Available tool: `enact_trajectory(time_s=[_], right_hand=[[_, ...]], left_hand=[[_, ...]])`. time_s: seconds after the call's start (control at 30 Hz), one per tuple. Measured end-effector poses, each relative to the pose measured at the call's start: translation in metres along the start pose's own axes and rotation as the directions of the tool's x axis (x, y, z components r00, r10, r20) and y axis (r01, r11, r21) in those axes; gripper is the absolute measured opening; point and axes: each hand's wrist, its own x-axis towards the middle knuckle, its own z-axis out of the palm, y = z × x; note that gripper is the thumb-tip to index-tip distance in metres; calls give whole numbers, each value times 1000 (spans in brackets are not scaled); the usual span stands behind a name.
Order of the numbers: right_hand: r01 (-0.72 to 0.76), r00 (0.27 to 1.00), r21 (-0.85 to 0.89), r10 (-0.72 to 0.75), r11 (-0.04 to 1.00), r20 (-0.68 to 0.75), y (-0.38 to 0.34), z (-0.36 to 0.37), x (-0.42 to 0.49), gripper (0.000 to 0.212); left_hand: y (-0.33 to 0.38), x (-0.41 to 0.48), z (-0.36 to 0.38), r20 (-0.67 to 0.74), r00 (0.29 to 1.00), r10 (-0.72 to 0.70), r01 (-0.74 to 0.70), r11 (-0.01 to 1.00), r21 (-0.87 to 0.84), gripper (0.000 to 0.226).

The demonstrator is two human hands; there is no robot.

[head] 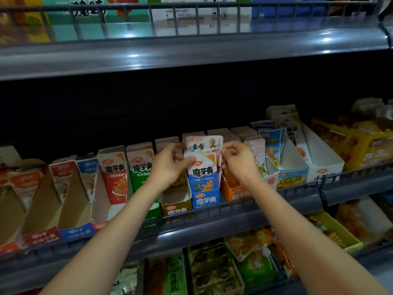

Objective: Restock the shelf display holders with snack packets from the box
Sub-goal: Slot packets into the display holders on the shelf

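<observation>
Each grip pinches the snack packets (203, 165): left hand (170, 167) at their 9 o'clock edge, right hand (239, 160) at 3 o'clock, seating them in the blue holder (205, 201). The brown holder (176, 206) at its 9 o'clock looks empty; several more likely need filling.

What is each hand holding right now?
Left hand: grips the left edge of the blue packets.
Right hand: pinches their right edge.

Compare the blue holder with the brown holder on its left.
The blue holder is packed to its front; the brown holder shows bare white floor there. The left hand and the right hand grip packets over the blue one, not the brown. Both carry the same logo.
</observation>
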Motion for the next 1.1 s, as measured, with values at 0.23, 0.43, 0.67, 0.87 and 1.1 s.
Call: enact_trajectory(time_s=[0.23, 0.43, 0.67, 0.87, 1.1], right_hand=[[-69, 928, 319, 179, 945, -328, 0, -30, 5, 18], [-33, 893, 198, 118, 980, -435, -2, -65, -6, 11], [-105, 882, 186, 177, 977, -436, 4, -77, -32, 16], [-176, 930, 280, 253, 944, -268, -16, -60, -61, 17], [-232, 972, 227, 233, 946, 19, -54, 5, -108, 17]], left_hand=[[-11, -8, 8, 36, 999, -20, 21, 999, -36, 30], [-3, -2, 17, -75, 993, -96, 94, 995, -25, 12], [6, 1, 27, -94, 990, -105, 114, 989, 99, 23], [13, -10, -9, -13, 983, -186, 186, 983, -5, 35], [20, -92, -71, 182, 966, -183, 232, 925, -300, 13]])
